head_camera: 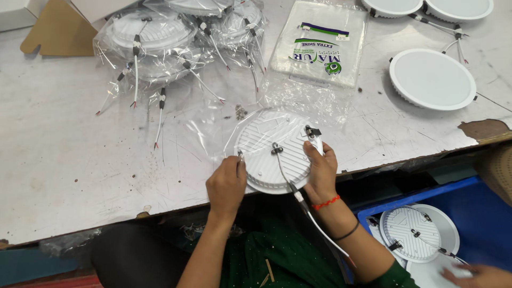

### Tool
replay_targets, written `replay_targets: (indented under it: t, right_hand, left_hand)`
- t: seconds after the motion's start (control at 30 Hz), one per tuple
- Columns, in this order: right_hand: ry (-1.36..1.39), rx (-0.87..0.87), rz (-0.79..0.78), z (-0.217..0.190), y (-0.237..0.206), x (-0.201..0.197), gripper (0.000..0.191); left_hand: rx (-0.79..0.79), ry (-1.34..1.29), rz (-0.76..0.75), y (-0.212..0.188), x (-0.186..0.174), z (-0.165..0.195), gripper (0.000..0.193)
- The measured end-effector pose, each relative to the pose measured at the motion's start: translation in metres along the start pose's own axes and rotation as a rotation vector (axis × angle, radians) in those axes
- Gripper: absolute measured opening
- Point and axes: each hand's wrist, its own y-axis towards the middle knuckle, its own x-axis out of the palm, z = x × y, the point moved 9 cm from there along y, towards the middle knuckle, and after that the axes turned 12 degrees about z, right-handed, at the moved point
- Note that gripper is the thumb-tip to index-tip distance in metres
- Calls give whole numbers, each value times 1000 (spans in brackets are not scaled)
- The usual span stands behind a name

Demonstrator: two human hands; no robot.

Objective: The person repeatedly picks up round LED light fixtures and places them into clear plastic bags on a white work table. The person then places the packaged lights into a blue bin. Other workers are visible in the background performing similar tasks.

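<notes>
- gripping the round white light panel (269, 149) at its near edge, both hands are closed on it: left hand (226, 184) on the left rim, right hand (320, 170) on the right rim by a spring clip (312, 131).
- the panel lies back-up at the table (69, 160) edge, half inside a clear plastic bag (298, 101).
- likely risks: the clip snagging or tearing the thin bag; the trailing white wire (314, 221) catching; the panel tipping off the edge.

Both forearms reach forward; left hand (226, 185) curled, fingers pinched; right hand (320, 169) in a closed grip, wrist bent.
</notes>
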Motion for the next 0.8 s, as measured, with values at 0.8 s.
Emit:
replay_targets:
  t: [0.8]
  right_hand:
    - [-241,-174,-473,32,-62,52,54]
  left_hand:
    - [41,-66,-252,110,68,77,12]
